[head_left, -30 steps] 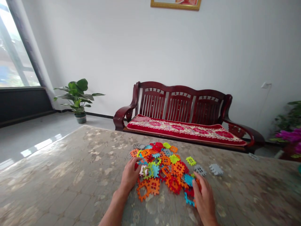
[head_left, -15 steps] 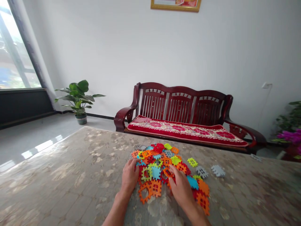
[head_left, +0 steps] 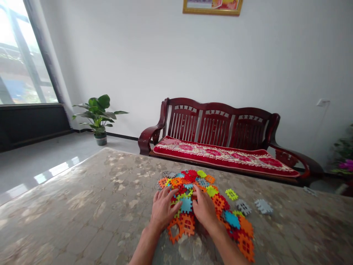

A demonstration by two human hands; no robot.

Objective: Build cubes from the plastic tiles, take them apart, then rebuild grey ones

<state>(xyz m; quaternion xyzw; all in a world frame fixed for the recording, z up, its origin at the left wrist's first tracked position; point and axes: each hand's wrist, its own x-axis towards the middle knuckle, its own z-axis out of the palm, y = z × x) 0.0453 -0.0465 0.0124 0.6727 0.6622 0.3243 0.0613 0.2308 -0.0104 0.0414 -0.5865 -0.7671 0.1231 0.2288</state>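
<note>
A heap of red, orange, lime, blue and grey interlocking plastic tiles (head_left: pixel 191 176) lies on the cloth-covered table. On its left side my left hand (head_left: pixel 164 206) rests over the tiles, fingers spread, with no tile visible in its grasp. My right hand (head_left: pixel 203 207) is over the middle of the heap, its index finger stretched forward and touching or just above the tiles. Between the two hands shows a light blue tile (head_left: pixel 186 205). Nearer to me lie an orange window tile (head_left: pixel 188 224) and an orange tile with a round hole (head_left: pixel 174 231).
Right of the heap lie a lime tile (head_left: pixel 231 194) and grey tiles (head_left: pixel 263 206). The patterned tablecloth (head_left: pixel 82 206) covers the table. Beyond it stands a dark red wooden bench (head_left: pixel 215 121) with a red floral cushion. A potted plant (head_left: pixel 99 114) stands at the back left.
My left hand has shifted over the heap and spread its fingers. My right hand has moved inward, closer to the left one. The view has turned slightly left.
</note>
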